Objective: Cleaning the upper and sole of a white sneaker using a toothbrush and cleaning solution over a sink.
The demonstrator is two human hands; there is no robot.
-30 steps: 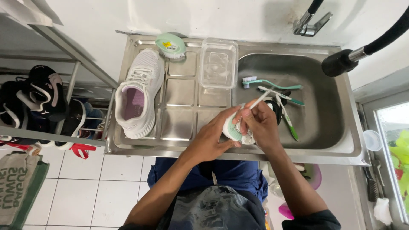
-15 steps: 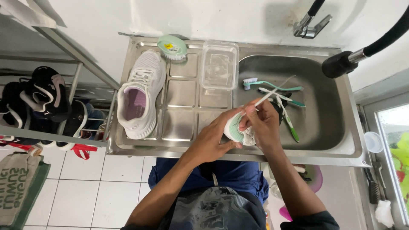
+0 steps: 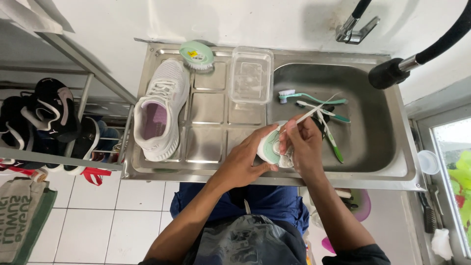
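Observation:
My left hand (image 3: 244, 161) grips a small white shoe with a pale green sole (image 3: 270, 146), sole turned up, over the front edge of the steel sink (image 3: 378, 142). My right hand (image 3: 302, 145) presses against the shoe's right side and holds a thin white-handled brush (image 3: 314, 111), whose handle points up and to the right. The brush head is hidden between my fingers and the shoe.
A matching white sneaker (image 3: 159, 110) lies on the drainboard (image 3: 208, 105) with a green scrub brush (image 3: 196, 54) and a clear plastic tub (image 3: 251, 73) behind it. Several toothbrushes (image 3: 314, 98) lie in the basin. A black spray hose (image 3: 392, 72) hangs at right. The left rack holds dark shoes (image 3: 49, 110).
The brush handle has swung lower and further right over the basin. The shoe has turned a little in my left hand, showing more green sole. Both hands stay in place.

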